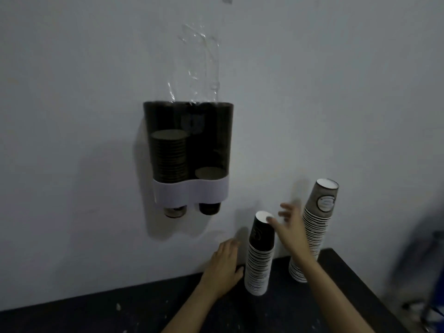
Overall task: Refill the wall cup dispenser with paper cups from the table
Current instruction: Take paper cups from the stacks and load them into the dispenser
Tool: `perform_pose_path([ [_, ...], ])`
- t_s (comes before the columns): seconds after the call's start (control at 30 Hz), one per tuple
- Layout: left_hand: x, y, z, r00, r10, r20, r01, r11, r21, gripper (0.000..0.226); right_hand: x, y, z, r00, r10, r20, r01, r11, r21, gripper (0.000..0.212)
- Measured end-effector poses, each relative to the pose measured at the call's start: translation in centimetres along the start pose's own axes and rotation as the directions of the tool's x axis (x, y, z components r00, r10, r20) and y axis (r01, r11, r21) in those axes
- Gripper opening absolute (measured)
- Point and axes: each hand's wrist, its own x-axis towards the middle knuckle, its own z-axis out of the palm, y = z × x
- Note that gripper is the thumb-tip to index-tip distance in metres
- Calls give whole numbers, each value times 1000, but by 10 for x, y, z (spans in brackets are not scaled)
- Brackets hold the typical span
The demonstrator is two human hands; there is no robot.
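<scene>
A two-tube cup dispenser [189, 155] with a dark see-through body and a white band hangs on the wall. Its left tube holds a tall stack of cups, its right tube a short one. On the dark table [346, 272] stand two upside-down stacks of paper cups: a dark stack [260, 255] and a taller brown stack [317, 224] to its right. My left hand [224, 263] lies flat beside the dark stack's left side, thumb near its base. My right hand [289, 227] hovers between the stacks with fingers spread, a fingertip at the dark stack's top rim.
The pale wall [72, 116] rises directly behind the table. Clear tape or plastic film [204, 63] sticks to the wall above the dispenser. A blurred blue shape [432, 272] stands past the table's right edge. Small white specks dot the tabletop.
</scene>
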Motion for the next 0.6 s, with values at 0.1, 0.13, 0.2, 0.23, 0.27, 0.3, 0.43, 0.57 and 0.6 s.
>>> perform_pose_path([
  [0.1,18,13,29,952,-282,124,308,866,-394,85,-2,61,0,968,205,142,-173,962,-210,93],
  [0.13,25,14,37,933,-324,157,359,810,-464,91,-2,71,3,961,210,180,-170,962,-213,102],
  [0.2,40,14,53,925,-324,200,381,763,-522,96,3,86,12,953,192,234,-143,967,-210,108],
  [0.23,46,14,59,924,-318,212,382,750,-540,94,5,92,16,953,175,246,-128,972,-196,103],
  [0.27,50,15,64,920,-324,222,392,726,-565,88,6,97,21,958,150,246,-109,979,-173,96],
  [0.3,54,17,68,916,-332,225,399,694,-599,79,6,102,25,966,134,222,-100,983,-156,89],
  [0.43,58,20,82,910,-381,165,386,629,-675,59,5,121,32,989,107,104,-93,986,-135,72],
  [0.57,57,21,87,906,-401,137,380,625,-682,57,6,127,29,991,96,93,-81,985,-152,71],
  [0.6,57,22,88,908,-397,134,376,631,-679,57,6,126,28,994,78,83,-64,986,-154,71],
])
